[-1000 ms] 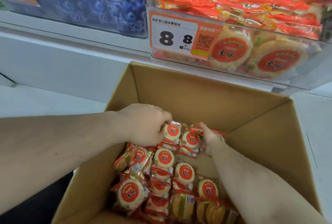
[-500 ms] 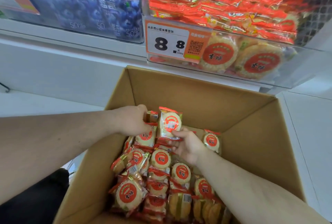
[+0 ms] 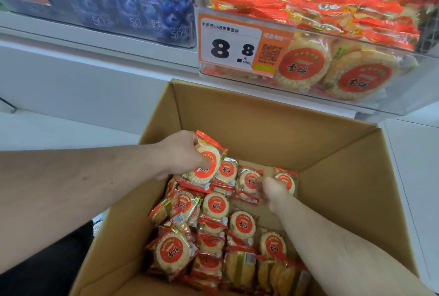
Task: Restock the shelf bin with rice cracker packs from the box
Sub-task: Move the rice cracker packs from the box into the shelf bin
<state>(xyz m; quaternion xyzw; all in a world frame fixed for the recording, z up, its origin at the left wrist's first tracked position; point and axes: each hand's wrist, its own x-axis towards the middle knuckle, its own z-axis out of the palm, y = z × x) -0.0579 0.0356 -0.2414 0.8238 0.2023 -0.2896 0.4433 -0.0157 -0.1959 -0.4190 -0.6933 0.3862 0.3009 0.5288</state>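
One round red-and-clear rice cracker pack (image 3: 207,165) now sits lifted in my left hand (image 3: 183,153), fingers curled round it; right hand (image 3: 273,192) has let go (its finger pose I cannot tell), so binning comes next.

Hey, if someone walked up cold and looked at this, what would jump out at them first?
Probably the clear plastic shelf bin at upper right, heaped with red rice cracker packs, and its orange price tag. Below it, the left hand grips one red-and-gold round cracker pack over the open brown cardboard box.

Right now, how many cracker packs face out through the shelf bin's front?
2. One pack sits just right of the price tag; the other pack is right of it. More may hide behind the tag.
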